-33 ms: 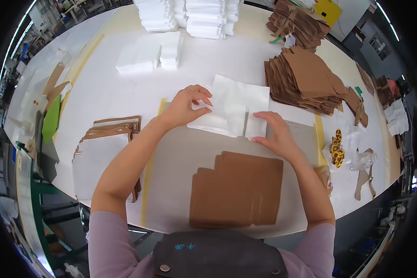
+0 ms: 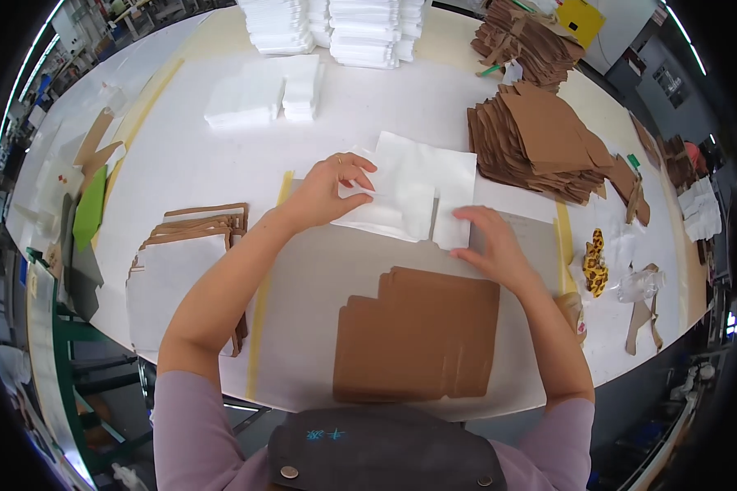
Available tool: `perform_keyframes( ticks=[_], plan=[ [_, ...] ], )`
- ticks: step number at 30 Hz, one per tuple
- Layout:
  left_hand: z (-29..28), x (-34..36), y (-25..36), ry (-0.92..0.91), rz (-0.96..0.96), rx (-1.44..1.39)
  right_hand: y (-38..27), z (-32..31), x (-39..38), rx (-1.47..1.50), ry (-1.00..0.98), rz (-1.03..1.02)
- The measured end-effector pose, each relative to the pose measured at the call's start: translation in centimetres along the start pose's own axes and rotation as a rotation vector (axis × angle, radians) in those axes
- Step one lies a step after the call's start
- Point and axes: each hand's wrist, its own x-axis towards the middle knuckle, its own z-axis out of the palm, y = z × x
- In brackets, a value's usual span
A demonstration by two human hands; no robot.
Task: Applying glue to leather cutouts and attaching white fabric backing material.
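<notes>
A white sheet piece (image 2: pixel 413 184) with a narrow slit in its near edge lies flat, partly over the far edge of a grey mat (image 2: pixel 303 327). My left hand (image 2: pixel 329 192) hovers at its left side, fingers curled loosely, thumb apart, nothing between them. By its near right corner is my right hand (image 2: pixel 495 250), thumb and fingertips apart and next to the edge; whether they touch it I cannot tell. Closer to me, a flat brown cut piece (image 2: pixel 418 340) with a stepped upper left corner rests on the mat.
White-topped brown pieces (image 2: pixel 180 278) are stacked at the left. Brown pieces (image 2: pixel 540 139) pile up at the far right. White stacks (image 2: pixel 364 33) stand at the back, with lower white piles (image 2: pixel 250 94) before them. A leopard-print item (image 2: pixel 596 263) lies at the right.
My right hand has shifted slightly right and nearer to me, drawing away from the white piece's edge. My left hand has barely moved.
</notes>
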Motion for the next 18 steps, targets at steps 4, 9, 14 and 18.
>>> perform_keyframes(
  ticks=[4, 9, 14, 18],
  plan=[
    [1.2, -1.4, -0.2, -0.060, 0.168, -0.029, 1.8, 1.1, -3.0, 0.030, 0.040, -0.039],
    [2.6, 1.7, 0.2, -0.119, 0.119, -0.239, 4.2, -1.0, -3.6, 0.389, 0.045, 0.400],
    [-0.7, 2.8, 1.5, -0.172, -0.200, -0.510, 6.7, -2.6, 0.5, 0.523, -0.151, 0.461],
    [-1.5, 7.3, 0.2, -0.201, -0.205, -0.655, 5.0, -5.1, 4.9, 0.653, -0.071, 0.687]
  ],
)
